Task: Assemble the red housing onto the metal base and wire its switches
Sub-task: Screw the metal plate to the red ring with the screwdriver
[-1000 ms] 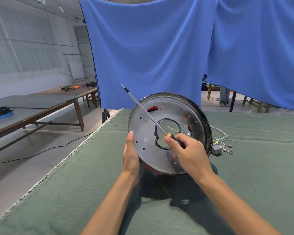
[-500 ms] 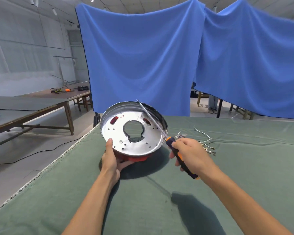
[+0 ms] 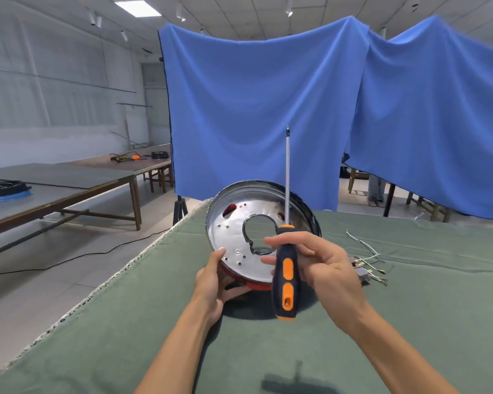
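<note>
**A:** Nearest the camera, what was in the hands?

**B:** The right hand held the screwdriver by its handle, fingers curled round the upper part, the butt hanging free below. The shaft stood almost upright, tip well above the work and pointing at the ceiling, not at any screw hole.

**A:** And the left?

**B:** The left hand gripped the near-left edge of the assembly, thumb on the rim of the base, fingers tucked under the housing. It propped the whole thing on its edge on the table, tilted so the metal face looked back toward the person.

**A:** So where did the work lie from the tool?

**B:** Just behind and a little left of the handle. The base's face was nearly parallel to the shaft, which I'd judge is the point that matters: to drive anything into those small holes, the long axis would need to swing down from vertical until the tip faced the plate. The right hand was the one to do it; the left was taken up with steadying.

**A:** Was the housing seated?

**B:** Only a red strip showed under the lower rim, and red through two slots in the plate. Whether it was fastened, I couldn't tell.

**A:** Farther back?

**B:** The wires lay loose on the table to the right, apart from the base, so the wiring looked undone. Beyond hung a blue cloth.
</note>
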`<move>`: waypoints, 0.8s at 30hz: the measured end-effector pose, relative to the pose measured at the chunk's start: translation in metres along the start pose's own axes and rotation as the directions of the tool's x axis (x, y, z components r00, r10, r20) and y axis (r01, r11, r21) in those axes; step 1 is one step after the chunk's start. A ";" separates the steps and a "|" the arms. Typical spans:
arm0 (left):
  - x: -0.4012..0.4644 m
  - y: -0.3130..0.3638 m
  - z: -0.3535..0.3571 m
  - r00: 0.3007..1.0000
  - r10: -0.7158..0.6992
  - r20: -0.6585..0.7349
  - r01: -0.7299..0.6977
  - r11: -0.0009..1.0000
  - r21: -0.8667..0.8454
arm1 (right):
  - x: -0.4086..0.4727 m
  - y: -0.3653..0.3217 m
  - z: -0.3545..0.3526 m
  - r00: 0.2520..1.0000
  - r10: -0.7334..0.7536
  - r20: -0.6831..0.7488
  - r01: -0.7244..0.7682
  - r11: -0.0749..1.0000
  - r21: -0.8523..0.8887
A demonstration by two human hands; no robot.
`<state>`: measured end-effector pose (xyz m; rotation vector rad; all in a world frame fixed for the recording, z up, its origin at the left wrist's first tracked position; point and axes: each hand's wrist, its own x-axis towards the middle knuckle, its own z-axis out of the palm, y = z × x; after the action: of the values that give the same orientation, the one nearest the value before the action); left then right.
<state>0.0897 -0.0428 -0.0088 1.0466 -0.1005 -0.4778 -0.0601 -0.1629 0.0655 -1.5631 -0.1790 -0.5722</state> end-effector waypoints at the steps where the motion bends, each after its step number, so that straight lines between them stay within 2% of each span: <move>1: -0.001 0.001 0.001 1.000 0.000 -0.003 0.000 1.000 -0.003 | 0.001 0.002 0.003 1.000 -0.029 0.009 0.029 0.999 -0.037; 5: -0.003 0.002 0.002 1.000 0.003 -0.020 -0.002 1.000 0.007 | 0.001 0.012 0.010 0.998 -0.062 0.013 0.064 0.977 -0.203; 8: -0.002 0.002 0.001 0.999 0.016 -0.027 -0.016 0.999 0.029 | 0.002 0.020 0.014 0.998 -0.068 -0.015 0.061 0.962 -0.264; 12: -0.001 0.000 0.001 0.999 0.030 -0.018 -0.029 0.998 0.063 | 0.001 0.036 0.015 0.999 -0.032 -0.030 0.023 0.963 -0.268; 17: 0.000 -0.002 0.002 0.996 0.063 -0.057 -0.059 0.996 0.069 | -0.005 0.061 0.014 0.998 0.066 -0.015 -0.068 0.979 -0.191; 21: 0.002 -0.003 0.006 0.992 0.046 -0.114 -0.042 0.999 0.034 | -0.009 0.072 0.018 0.999 0.013 0.035 -0.005 0.976 -0.218; 24: 0.006 -0.003 0.005 0.987 0.043 -0.153 -0.040 0.999 0.021 | -0.010 0.074 0.020 0.994 -0.061 0.090 0.089 0.932 -0.352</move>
<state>0.0923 -0.0507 -0.0095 1.0932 0.0099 -0.3576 -0.0305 -0.1482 -0.0041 -1.9397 -0.2025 -0.6285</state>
